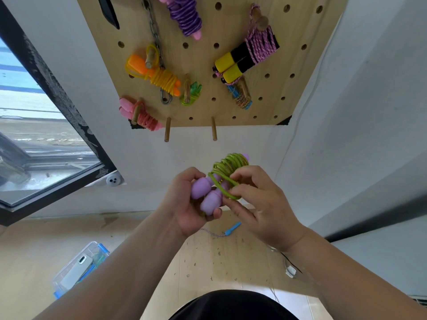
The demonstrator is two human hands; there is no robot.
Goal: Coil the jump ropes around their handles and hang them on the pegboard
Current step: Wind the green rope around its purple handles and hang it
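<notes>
I hold a jump rope with two lilac handles (pixel 205 192) and a green cord (pixel 227 168) coiled round them, in front of me below the pegboard (pixel 231 63). My left hand (pixel 189 204) grips the two handles together. My right hand (pixel 256 199) pinches a loop of the green cord beside the coil. Several coiled ropes hang on the board's pegs: purple, orange and yellow, pink, black and yellow with a pink cord, and small green and blue ones. Two bare wooden pegs (pixel 167 129) (pixel 214 128) stick out at the board's lower edge.
On the wooden floor lies a rope with a blue handle (pixel 232 228), just under my hands. A clear plastic box with blue clips (pixel 80 269) sits at the lower left. A window (pixel 41 125) is at the left. A thin white cable runs down the right wall.
</notes>
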